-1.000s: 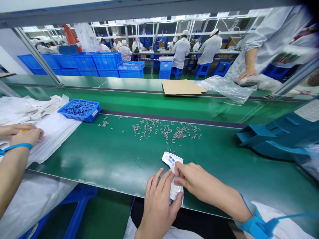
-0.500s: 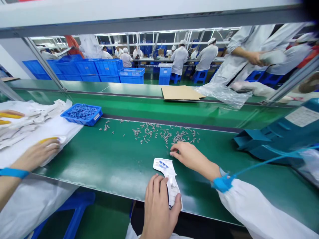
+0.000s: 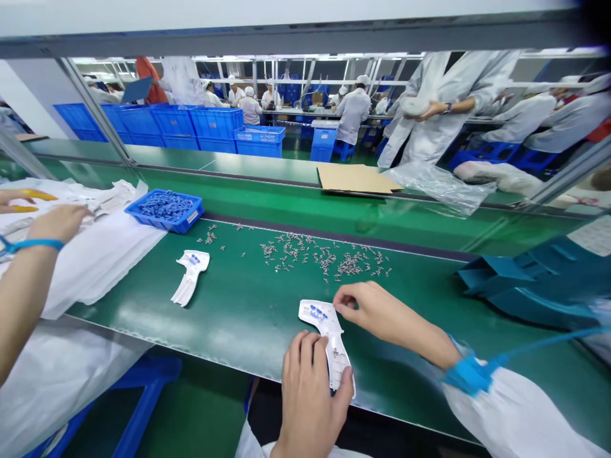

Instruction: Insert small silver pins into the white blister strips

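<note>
A person's left hand closes loosely around the lower part of a white casing at the near edge of a green bench. The right hand curls at the casing's upper end, thumb and forefinger close together — whether they pinch anything, one cannot tell. Beyond lie small metal parts, with a second casing and blue tray to the left — and white-clad people farther back.

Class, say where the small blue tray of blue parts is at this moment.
In the head view, the small blue tray is on the left, near the green work surface's far edge, beside the white sheet and beyond the loose white shell.
</note>
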